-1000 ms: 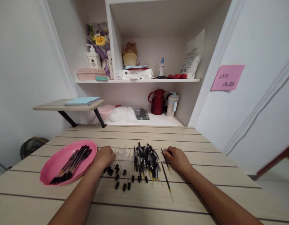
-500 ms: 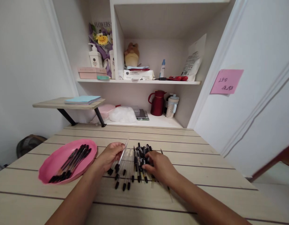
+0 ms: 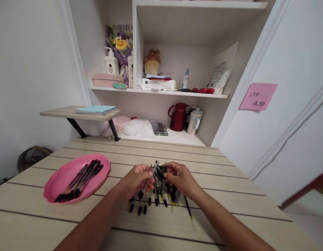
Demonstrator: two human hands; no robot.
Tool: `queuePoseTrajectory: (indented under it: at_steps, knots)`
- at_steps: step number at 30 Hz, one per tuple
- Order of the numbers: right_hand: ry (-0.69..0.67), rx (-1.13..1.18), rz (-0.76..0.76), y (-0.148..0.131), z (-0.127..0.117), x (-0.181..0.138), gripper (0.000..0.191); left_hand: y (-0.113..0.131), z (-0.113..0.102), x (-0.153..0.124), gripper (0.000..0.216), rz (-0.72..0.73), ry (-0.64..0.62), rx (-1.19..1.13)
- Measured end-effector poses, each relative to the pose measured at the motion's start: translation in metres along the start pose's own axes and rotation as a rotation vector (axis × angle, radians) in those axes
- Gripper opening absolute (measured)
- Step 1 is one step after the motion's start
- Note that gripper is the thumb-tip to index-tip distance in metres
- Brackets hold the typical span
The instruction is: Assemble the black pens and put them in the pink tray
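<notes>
My left hand [image 3: 139,179] is closed around a clear pen barrel [image 3: 154,168], which slants up to the right with its black end low. Just right of it, my right hand [image 3: 181,178] has thumb and fingers pinched over the pile; what they hold, if anything, I cannot make out. Under both hands lies a heap of black pen parts [image 3: 158,184]. Clear barrels with black ends [image 3: 140,210] lie at the heap's near left. One thin dark refill with a yellowish tip [image 3: 189,209] rests by my right wrist.
A pink scalloped dish [image 3: 58,177] with several black pens [image 3: 85,179] in it stands on the slatted table to the left. Behind are a small raised shelf [image 3: 57,113] with blue paper [image 3: 95,109], a red jug [image 3: 178,118] and a cup [image 3: 194,122].
My left hand has moved right with the pen barrel, over the heap and close to my right hand. My right hand has lifted slightly, its fingers now pinched. The view has shifted a little.
</notes>
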State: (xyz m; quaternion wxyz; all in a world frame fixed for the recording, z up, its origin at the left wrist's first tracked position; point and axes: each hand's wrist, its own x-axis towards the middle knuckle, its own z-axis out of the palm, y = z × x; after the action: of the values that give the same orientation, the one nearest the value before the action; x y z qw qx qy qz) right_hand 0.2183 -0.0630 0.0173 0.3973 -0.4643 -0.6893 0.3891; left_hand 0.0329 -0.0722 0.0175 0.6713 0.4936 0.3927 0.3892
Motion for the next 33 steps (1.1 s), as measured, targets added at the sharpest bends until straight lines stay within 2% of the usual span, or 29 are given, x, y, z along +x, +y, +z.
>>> queuePoseTrajectory:
  at_steps: [2,4,10,18,24,28,30,33]
  knots:
    - [-0.018,0.178,0.032,-0.005,-0.007,0.006,0.029,0.0,0.005,-0.001,0.017,-0.005,-0.009,0.019]
    - [-0.01,0.198,0.006,-0.008,-0.014,0.009,0.028,0.0,0.008,-0.001,0.016,-0.001,-0.01,0.036]
    - [0.033,-0.07,-0.214,-0.011,-0.027,0.005,0.026,0.001,0.01,-0.002,0.015,0.0,-0.013,0.091]
    - [-0.021,-0.262,-0.355,-0.016,-0.026,-0.001,0.034,-0.004,0.009,0.0,0.016,0.003,-0.017,0.129]
    - [0.016,-0.283,-0.323,-0.018,-0.028,-0.001,0.032,-0.005,0.008,0.001,0.017,-0.005,-0.017,0.158]
    - [-0.026,-0.25,-0.313,-0.02,-0.026,-0.002,0.032,-0.008,0.008,0.001,0.018,-0.002,-0.013,0.18]
    - [-0.06,-0.174,-0.279,-0.019,-0.025,-0.003,0.031,-0.009,0.009,0.002,0.018,0.019,0.007,0.183]
    - [-0.115,0.096,-0.15,-0.016,-0.023,-0.002,0.028,-0.008,0.011,0.002,0.018,0.064,0.032,0.178]
